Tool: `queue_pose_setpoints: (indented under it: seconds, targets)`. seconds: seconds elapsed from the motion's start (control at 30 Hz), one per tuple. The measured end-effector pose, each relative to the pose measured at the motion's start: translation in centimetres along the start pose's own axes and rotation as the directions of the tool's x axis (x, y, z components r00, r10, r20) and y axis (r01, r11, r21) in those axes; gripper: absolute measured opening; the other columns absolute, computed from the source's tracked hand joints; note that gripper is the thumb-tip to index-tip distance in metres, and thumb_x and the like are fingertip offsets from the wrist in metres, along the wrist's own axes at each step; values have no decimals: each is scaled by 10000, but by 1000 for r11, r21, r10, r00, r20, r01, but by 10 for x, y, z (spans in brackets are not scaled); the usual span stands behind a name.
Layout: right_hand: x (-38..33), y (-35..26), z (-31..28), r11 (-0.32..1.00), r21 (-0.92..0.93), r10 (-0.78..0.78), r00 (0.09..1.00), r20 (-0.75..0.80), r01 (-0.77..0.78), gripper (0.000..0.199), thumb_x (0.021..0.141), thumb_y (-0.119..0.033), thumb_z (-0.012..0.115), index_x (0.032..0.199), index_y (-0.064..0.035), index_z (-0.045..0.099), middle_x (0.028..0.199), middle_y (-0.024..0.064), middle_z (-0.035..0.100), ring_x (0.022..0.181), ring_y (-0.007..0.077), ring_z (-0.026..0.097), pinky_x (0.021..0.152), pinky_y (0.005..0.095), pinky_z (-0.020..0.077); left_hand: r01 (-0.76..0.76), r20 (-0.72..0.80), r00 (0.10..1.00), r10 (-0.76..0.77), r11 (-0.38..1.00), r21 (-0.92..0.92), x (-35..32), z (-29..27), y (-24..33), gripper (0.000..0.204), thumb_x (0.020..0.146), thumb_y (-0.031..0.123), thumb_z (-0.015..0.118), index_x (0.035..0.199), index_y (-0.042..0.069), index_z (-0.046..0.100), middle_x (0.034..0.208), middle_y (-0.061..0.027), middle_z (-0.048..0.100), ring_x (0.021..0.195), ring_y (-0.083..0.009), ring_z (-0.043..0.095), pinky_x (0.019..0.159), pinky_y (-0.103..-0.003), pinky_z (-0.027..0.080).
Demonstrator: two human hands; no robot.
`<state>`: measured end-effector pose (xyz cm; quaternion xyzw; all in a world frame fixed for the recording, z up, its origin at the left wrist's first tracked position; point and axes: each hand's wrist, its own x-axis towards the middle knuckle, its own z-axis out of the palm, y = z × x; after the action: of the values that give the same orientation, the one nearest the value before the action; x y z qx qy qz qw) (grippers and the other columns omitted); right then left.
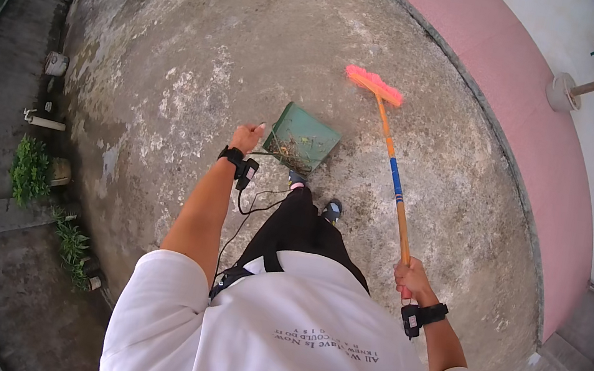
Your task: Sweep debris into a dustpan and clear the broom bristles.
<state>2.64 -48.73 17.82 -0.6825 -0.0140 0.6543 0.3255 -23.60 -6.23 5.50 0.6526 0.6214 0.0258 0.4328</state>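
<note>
A green dustpan [324,137] with dry leaves and twigs [291,155] in it is in front of my feet. My left hand [247,136] is closed in a fist at the dustpan's left side, apparently round its handle, which is mostly hidden. My right hand [416,280] is wrapped round the lower end of a broom's wooden stick [401,221], which has blue bands. The broom's pink bristle head [375,86] points away from me, beyond the dustpan and to its right.
Stained concrete floor [204,39] surrounds me. A pink-and-white wall [537,138] curves along the right, with a white pot [563,92] beside it. Potted plants [31,171] and a white bucket [56,64] line the left edge. A black cable [254,210] hangs by my left leg.
</note>
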Motion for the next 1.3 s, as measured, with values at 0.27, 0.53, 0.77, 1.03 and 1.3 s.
queue_pose_setpoints:
  seconds: [0.27,0.53,0.77,1.03,1.3]
  targets:
    - [68,-36,37,981,-168,-65,979,191,98,73,714,-53,429,658,-47,382,484,2,374,363,79,360,320,223,338,116,-96,984,-148,955,-274,-119,-44,-72,356,759,334,502,704,-15,541,476,-14,401,401,-99,384,361,-251,308]
    - [1,2,78,865,-497,93,952,291,68,101,720,-59,445,635,-28,399,485,2,380,366,88,378,310,225,327,251,-160,920,-358,851,-461,-206,-69,-173,360,767,326,499,754,-33,527,461,-24,396,363,-105,374,326,-260,293]
    - [-34,-13,128,945,-321,200,891,407,-65,107,748,-73,464,675,-66,386,505,-42,346,373,37,308,320,186,250,327,-180,860,-477,787,-524,-293,-80,-270,345,766,312,495,765,-31,532,491,-18,407,375,-112,382,320,-255,313]
    - [22,-55,220,941,-215,-173,917,359,262,86,748,-81,463,691,-53,405,487,-10,361,363,71,328,336,202,317,358,-248,765,-595,711,-605,-387,-88,-352,365,753,336,514,710,-26,542,456,-34,416,352,-122,393,327,-268,299]
    - [161,-100,295,996,61,-77,933,350,59,123,751,-47,376,638,-83,347,473,-21,307,356,63,285,290,182,213,333,-258,638,-726,562,-757,-470,-60,-423,347,752,328,515,697,-14,542,486,-22,427,367,-114,391,328,-257,311]
